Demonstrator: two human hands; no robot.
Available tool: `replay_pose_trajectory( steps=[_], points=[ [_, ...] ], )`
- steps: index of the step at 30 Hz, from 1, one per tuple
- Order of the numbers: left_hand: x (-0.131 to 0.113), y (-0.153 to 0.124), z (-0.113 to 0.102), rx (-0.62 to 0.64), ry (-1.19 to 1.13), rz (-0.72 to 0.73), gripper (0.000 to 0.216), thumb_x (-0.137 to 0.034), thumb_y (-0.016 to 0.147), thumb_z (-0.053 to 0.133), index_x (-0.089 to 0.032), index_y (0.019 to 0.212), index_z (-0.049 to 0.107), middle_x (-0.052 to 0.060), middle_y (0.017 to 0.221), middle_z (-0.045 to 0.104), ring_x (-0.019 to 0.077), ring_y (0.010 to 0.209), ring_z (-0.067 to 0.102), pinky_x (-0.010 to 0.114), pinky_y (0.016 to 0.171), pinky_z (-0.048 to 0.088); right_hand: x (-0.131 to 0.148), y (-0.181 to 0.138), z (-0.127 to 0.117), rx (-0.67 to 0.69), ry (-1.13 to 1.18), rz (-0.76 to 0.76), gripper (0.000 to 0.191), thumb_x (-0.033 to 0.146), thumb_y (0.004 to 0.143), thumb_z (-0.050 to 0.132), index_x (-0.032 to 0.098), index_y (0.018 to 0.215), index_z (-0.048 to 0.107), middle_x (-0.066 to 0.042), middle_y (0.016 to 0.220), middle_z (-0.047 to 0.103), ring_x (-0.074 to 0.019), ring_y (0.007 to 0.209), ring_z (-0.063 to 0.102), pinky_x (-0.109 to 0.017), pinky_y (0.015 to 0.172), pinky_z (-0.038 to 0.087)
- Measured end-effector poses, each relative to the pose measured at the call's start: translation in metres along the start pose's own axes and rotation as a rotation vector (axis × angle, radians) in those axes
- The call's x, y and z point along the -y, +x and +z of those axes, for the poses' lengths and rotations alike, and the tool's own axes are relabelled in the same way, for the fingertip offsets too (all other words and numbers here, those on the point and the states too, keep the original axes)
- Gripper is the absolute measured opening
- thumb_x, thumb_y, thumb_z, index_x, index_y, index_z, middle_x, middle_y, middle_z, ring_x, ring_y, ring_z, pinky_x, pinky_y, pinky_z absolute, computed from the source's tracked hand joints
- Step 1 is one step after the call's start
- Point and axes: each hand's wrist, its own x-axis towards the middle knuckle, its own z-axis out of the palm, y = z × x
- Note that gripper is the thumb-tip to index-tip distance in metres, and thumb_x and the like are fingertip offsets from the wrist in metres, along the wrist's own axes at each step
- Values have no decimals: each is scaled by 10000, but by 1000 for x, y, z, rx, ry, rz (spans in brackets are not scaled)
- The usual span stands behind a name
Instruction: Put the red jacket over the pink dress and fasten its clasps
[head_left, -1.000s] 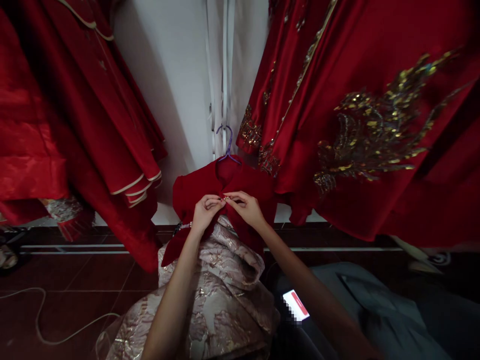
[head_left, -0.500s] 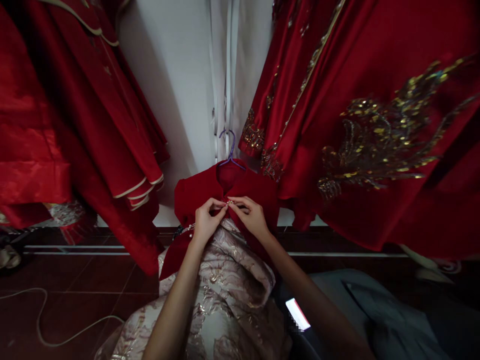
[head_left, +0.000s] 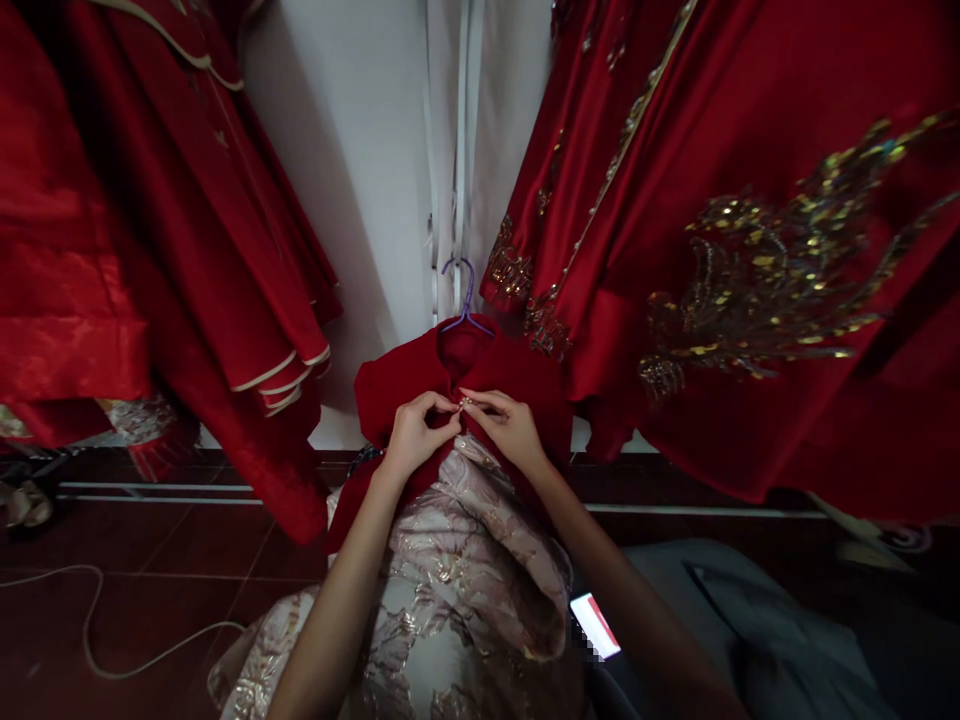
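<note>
A small red jacket (head_left: 394,385) hangs on a purple hanger (head_left: 466,300) in front of me, over a pale pink and gold brocade dress (head_left: 450,580). Both my hands meet at the jacket's front below the collar. My left hand (head_left: 416,437) pinches the left edge of the opening, fingers curled. My right hand (head_left: 508,428) pinches the right edge, where a small pale fastening (head_left: 465,403) shows between my fingertips.
Long red gowns hang on both sides: plain ones with cream trim (head_left: 150,250) on the left, a gold-embroidered one (head_left: 750,260) on the right. A white wall (head_left: 360,170) lies behind. A lit phone (head_left: 596,625) rests on grey fabric (head_left: 765,630). A white cable (head_left: 112,660) lies on the dark floor.
My view has shifted slightly, so the jacket and my hands sit a little further right. My fingers keep working at the same spot on the jacket's front.
</note>
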Motion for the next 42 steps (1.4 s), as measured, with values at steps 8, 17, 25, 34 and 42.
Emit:
replay_pose_trajectory(
  steps=[8,17,25,34,42],
  points=[
    [1,-2,5,-53,-45,-37,89,-239,712,637,-174,772,642,42,817,664,154,786,620,276,766,488,4,0,-3,56,8,5,396,359,726,674,251,1107,652,-49,976,635,-159,860,627,-283,748,554],
    [-5,-1,4,30,94,100,55,-207,759,580,-172,781,615,30,806,635,140,773,597,256,749,458,7,0,-2,55,-13,31,335,294,708,654,180,1024,641,-56,938,652,-147,810,625,-276,704,548],
    [-13,-3,26,48,155,85,55,-199,800,527,-181,811,578,13,812,618,132,783,585,249,750,451,12,0,-6,-74,-298,28,186,235,681,591,182,856,553,12,682,586,-118,587,562,-211,512,447],
    [-12,-30,26,67,447,-95,435,-282,740,618,-205,1145,481,93,1104,491,237,1074,486,401,939,397,-6,-31,-26,-40,-342,94,415,310,697,626,193,1062,469,-8,807,583,-120,656,554,-256,635,456],
    [21,-66,12,-102,648,-347,367,-344,768,576,-181,1086,488,91,968,525,239,935,543,379,818,426,-9,-50,-52,222,-293,225,246,358,719,626,192,814,471,39,675,495,-108,626,488,-244,606,409]
  ],
)
